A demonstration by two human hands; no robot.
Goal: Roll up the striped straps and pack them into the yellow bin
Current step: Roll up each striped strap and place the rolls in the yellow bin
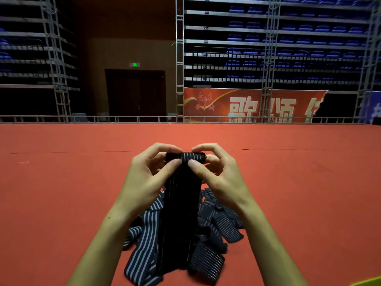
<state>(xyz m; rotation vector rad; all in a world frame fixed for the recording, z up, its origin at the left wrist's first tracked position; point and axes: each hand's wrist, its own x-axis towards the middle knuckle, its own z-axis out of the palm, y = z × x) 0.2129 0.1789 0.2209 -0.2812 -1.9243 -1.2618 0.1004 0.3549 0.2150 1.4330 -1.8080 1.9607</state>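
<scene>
Loose striped straps (144, 240) lie heaped nearest | just beyond heap, left hand (148, 178) and right hand (218, 174) pinch small roll (185, 157), fingers curled | yellow bin (369, 281) right of heap | risk: weak pinch lets roll unwind.

- Straps (144, 246): navy-black with thin white lengthwise stripes.
- Worktop (61, 182): orange-red cloth.
- Bin (369, 282): a yellow corner.
- Banner (247, 106): red with white characters.
- Seats (288, 27): blue.
- Door sign (134, 64): green.
</scene>
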